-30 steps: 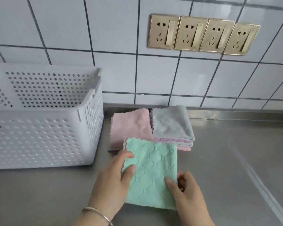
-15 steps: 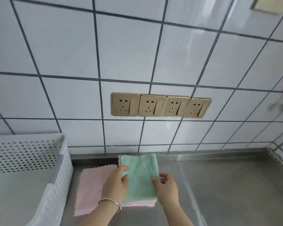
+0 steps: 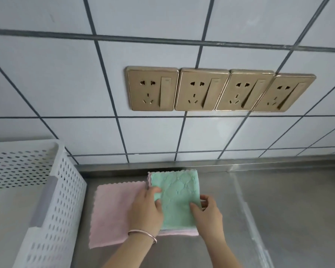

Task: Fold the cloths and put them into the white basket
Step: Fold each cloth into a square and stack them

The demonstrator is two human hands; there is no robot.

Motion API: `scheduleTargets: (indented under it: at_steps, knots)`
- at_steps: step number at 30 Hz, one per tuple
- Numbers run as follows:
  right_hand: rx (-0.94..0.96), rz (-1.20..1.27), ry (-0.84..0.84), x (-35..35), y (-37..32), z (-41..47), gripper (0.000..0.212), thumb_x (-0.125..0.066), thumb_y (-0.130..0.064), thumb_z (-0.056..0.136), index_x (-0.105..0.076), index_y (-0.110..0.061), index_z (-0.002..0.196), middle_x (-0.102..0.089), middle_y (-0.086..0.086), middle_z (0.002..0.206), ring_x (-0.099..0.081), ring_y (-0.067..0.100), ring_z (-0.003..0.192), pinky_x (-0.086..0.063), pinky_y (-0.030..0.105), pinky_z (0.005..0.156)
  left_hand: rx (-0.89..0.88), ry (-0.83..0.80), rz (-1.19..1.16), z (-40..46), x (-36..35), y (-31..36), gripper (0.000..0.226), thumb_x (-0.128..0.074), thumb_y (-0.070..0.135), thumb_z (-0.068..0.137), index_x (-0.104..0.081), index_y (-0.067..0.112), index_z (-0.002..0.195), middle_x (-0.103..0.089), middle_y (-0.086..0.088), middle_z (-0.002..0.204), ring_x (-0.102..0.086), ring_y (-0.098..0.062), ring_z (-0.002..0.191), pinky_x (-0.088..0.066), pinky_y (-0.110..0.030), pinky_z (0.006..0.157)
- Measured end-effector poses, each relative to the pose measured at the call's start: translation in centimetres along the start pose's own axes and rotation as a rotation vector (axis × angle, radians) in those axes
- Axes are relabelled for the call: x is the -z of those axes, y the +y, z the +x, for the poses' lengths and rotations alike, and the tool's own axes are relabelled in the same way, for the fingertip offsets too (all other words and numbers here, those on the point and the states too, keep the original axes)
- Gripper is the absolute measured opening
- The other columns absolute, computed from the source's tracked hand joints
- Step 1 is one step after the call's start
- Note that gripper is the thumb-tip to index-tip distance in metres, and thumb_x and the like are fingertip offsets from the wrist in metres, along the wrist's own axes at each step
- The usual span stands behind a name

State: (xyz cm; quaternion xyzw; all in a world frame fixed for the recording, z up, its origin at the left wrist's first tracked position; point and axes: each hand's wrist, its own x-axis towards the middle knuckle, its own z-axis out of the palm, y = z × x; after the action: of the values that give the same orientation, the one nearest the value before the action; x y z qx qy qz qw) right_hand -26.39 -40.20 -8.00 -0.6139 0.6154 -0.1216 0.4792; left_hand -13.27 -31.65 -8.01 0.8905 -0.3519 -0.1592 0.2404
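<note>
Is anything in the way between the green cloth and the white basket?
Nothing visible blocks it. The green cloth sits on a stack, held by the left hand and right hand. The basket is to the left with an open top; only the flat pink cloth lies between, and the basket's wall must be cleared.

A kitchen is suggested by a stainless-steel tabletop with a raised back edge, set against a wall of white tiles on which four gold socket plates are mounted in a row.
</note>
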Motion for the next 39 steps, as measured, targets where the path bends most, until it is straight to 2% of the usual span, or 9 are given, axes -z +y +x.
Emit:
scheduleTargets:
  at_steps: [3,6,11,18,22,27,32,35,39]
  knots:
    - [-0.031,-0.021,-0.037,0.1,-0.8,1.3,0.051,-0.064,-0.024,0.080,-0.044,-0.016,0.126,-0.049,0.002,0.121,-0.052,0.019,0.103,-0.048,0.036,0.086,-0.025,-0.043,0.086,0.1,0.2,-0.1,0.035,-0.048,0.027,0.091,-0.044,0.029,0.126,-0.042,0.003,0.131,-0.050,-0.016,0.110,-0.048,-0.025,0.086]
    - [-0.183,0.136,-0.185,-0.1,-1.9,2.4,0.069,-0.068,-0.042,0.078,-0.038,-0.013,0.133,-0.050,0.006,0.128,-0.055,0.022,0.105,-0.049,0.033,0.082,-0.021,-0.160,0.169,0.4,0.2,0.8,0.053,-0.047,0.030,0.090,-0.030,0.018,0.139,-0.032,-0.006,0.144,-0.038,-0.023,0.128,-0.040,-0.031,0.104]
    - [-0.343,0.173,-0.240,-2.0,-0.3,3.9,0.108,-0.064,-0.077,0.038,-0.050,-0.014,0.125,-0.055,0.009,0.123,-0.060,0.027,0.103,-0.051,0.041,0.092,0.094,-0.336,0.162,0.9,-0.4,2.0,0.065,-0.046,0.031,0.090,-0.015,0.017,0.146,-0.024,-0.014,0.148,-0.045,-0.030,0.124,-0.042,-0.036,0.102]
    - [-0.414,0.241,-0.366,-0.1,1.2,3.2,0.060,-0.076,-0.047,0.069,-0.064,-0.005,0.110,-0.070,0.011,0.104,-0.068,0.026,0.093,-0.053,0.039,0.091,0.106,-0.341,0.145,-1.1,-1.6,2.7,0.064,-0.048,0.028,0.089,-0.015,0.019,0.143,-0.019,-0.015,0.147,-0.049,-0.030,0.118,-0.043,-0.035,0.101]
    - [-0.443,0.228,-0.280,1.0,4.2,0.5,0.055,-0.077,-0.044,0.070,-0.064,-0.002,0.103,-0.069,0.012,0.095,-0.067,0.026,0.086,-0.054,0.036,0.079,0.043,-0.330,0.119,-4.5,-2.5,2.8,0.062,-0.049,0.027,0.089,-0.017,0.021,0.142,-0.025,-0.009,0.144,-0.053,-0.027,0.113,-0.044,-0.034,0.097]
    - [-0.421,0.065,-0.187,1.7,6.9,-4.4,0.066,-0.065,-0.057,0.074,-0.062,-0.002,0.110,-0.064,0.009,0.099,-0.063,0.027,0.096,-0.050,0.037,0.092,0.031,-0.389,-0.004,-9.3,-2.6,1.7,0.066,-0.051,0.026,0.088,-0.016,0.029,0.143,-0.020,-0.008,0.147,-0.051,-0.027,0.119,-0.040,-0.029,0.101]
    - [-0.356,-0.103,-0.217,2.0,9.0,-8.7,0.066,-0.056,-0.062,0.080,-0.061,-0.007,0.116,-0.065,0.009,0.113,-0.061,0.025,0.105,-0.048,0.036,0.096,0.069,-0.452,-0.080,-14.1,-1.0,-0.2,0.068,-0.057,0.022,0.084,-0.021,0.035,0.140,-0.023,-0.004,0.140,-0.057,-0.026,0.107,-0.043,-0.023,0.089]
    - [-0.323,-0.123,-0.252,0.8,10.0,-12.4,0.063,-0.057,-0.061,0.079,-0.062,-0.009,0.113,-0.065,0.006,0.104,-0.062,0.024,0.102,-0.049,0.033,0.093,0.173,-0.377,-0.227,-17.4,0.2,-2.7,0.080,-0.069,0.017,0.072,-0.025,0.030,0.137,-0.034,-0.003,0.130,-0.049,-0.020,0.117,-0.037,-0.019,0.094]
    - [-0.246,-0.109,-0.251,-1.9,10.2,-16.9,0.046,-0.056,-0.055,0.082,-0.057,-0.015,0.104,-0.059,0.002,0.093,-0.058,0.021,0.090,-0.047,0.029,0.081,0.587,-0.383,-0.572,-20.4,2.0,-7.2,0.122,-0.080,0.025,0.035,-0.025,0.014,0.143,-0.057,-0.004,0.123,-0.060,-0.023,0.106,-0.049,-0.029,0.090]
